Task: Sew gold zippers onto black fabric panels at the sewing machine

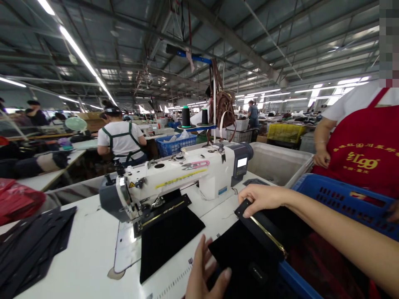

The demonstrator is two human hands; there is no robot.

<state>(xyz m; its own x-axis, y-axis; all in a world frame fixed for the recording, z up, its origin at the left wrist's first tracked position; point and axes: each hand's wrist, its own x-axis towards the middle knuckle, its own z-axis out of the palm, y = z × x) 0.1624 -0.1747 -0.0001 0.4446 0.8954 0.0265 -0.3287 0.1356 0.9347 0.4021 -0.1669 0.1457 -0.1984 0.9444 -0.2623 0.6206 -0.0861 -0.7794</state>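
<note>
My right hand (260,198) pinches one end of a black zippered panel (237,245) between thumb and fingers. A gold zipper (268,232) runs along a dark strip on this panel, down toward the rim of a blue basket. Low in the view, my left hand (207,274) is open, its fingers spread at the panel's left edge; whether it touches the cloth I cannot tell. Another black panel (170,238) with a gold zipper lies at the needle end of the white sewing machine (177,170). Its zipper strip reaches up to the presser foot area.
Dark cut strips (40,245) are piled on the table's left side. A blue basket (336,191) stands at the right, beside a person in a red apron (364,153). Behind the machine are a grey-white bin (274,162) and thread cones (186,117). Another person (122,135) sits farther back.
</note>
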